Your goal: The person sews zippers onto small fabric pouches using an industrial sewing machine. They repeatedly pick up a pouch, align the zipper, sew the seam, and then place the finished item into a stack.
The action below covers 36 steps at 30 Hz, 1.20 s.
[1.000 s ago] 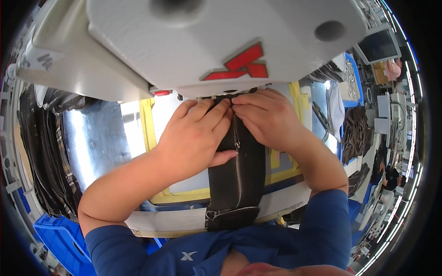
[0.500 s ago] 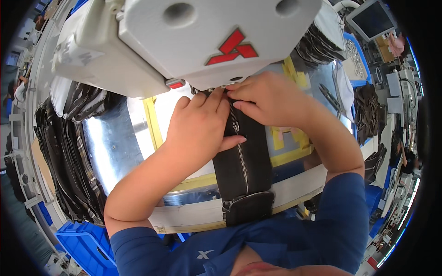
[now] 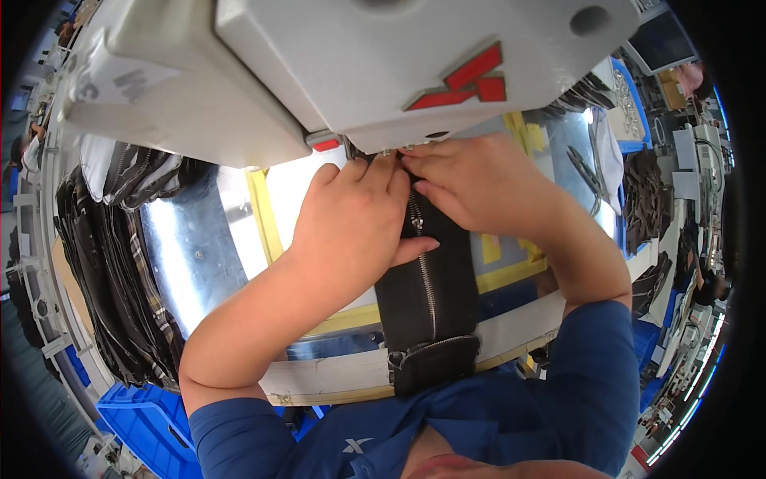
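A long strip of black fabric (image 3: 452, 287) with a silver zipper (image 3: 428, 291) runs from the front edge of the table up to the sewing machine head (image 3: 319, 72). My left hand (image 3: 351, 211) lies palm down along the left side of the zipper. Its fingers reach forward under the machine, and its thumb stretches across the zipper below the slider (image 3: 417, 223). On the right side, my right hand (image 3: 479, 184) pinches the strip close to the needle area. The fingertips of both hands nearly meet there. The needle and the far end of the strip are hidden.
Stacked dark fabric pieces (image 3: 112, 279) stand at the left, and a blue crate (image 3: 152, 423) sits below them. Yellow tape (image 3: 511, 275) marks the shiny table. Tweezers or scissors (image 3: 586, 172) lie at the right, near a blue tray (image 3: 630, 104) of small metal parts.
The view has shifted slightly, so the machine head appears larger and further right. Both hands keep nearly the same place on the fabric, their fingertips still at the needle area.
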{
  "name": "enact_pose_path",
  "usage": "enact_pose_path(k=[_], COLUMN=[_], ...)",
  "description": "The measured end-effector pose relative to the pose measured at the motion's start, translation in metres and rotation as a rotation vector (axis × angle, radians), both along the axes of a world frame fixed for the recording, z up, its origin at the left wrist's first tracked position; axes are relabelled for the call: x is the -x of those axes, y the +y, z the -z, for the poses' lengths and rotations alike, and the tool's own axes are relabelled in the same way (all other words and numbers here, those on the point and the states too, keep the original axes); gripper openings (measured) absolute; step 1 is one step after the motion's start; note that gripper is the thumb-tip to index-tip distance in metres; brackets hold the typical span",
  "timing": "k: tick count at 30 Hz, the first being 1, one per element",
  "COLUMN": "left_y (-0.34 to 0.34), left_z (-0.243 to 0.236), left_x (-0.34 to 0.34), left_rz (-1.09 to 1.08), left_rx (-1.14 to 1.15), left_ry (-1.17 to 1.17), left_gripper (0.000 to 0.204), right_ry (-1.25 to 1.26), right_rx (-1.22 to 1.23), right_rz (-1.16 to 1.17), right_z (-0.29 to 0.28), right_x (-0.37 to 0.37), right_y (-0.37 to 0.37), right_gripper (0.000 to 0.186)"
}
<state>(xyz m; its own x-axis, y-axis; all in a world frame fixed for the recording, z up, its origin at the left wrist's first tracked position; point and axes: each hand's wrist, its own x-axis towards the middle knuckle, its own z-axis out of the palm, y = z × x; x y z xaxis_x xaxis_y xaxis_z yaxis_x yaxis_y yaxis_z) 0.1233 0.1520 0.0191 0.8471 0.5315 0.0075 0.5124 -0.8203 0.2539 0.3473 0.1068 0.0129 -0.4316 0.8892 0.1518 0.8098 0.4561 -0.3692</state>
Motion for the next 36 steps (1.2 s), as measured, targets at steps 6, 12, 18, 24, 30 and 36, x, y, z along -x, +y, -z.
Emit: enact_pose_path(k=[6, 12, 18, 24, 30, 36], left_y=[0.003, 0.001, 0.001, 0.0, 0.001, 0.001], left_z=[0.0, 0.005, 0.001, 0.003, 0.0, 0.003], left_x=[0.002, -0.001, 0.002, 0.004, 0.004, 0.001], left_rz=[-0.007, 0.019, 0.006, -0.004, 0.019, 0.109], left_rx=[0.033, 0.013, 0.017, -0.003, -0.012, 0.0], left_ry=[-0.026, -0.094, -0.048, -0.054, -0.057, -0.081], left_gripper=[0.088, 0.09, 0.091, 0.09, 0.092, 0.097], right_ry=[-0.031, -0.04, -0.07, -0.117, -0.118, -0.225], right_rx=[-0.017, -0.012, -0.074, -0.052, -0.091, 0.097], right_rz=[-0.001, 0.017, -0.026, -0.027, -0.041, -0.027], right_z=[-0.001, -0.001, 0.005, 0.002, 0.002, -0.006], right_x=[0.004, -0.005, -0.005, -0.001, -0.002, -0.004], right_y=[0.0, -0.002, -0.004, -0.008, -0.009, -0.008], right_gripper=[0.024, 0.025, 0.026, 0.029, 0.029, 0.035])
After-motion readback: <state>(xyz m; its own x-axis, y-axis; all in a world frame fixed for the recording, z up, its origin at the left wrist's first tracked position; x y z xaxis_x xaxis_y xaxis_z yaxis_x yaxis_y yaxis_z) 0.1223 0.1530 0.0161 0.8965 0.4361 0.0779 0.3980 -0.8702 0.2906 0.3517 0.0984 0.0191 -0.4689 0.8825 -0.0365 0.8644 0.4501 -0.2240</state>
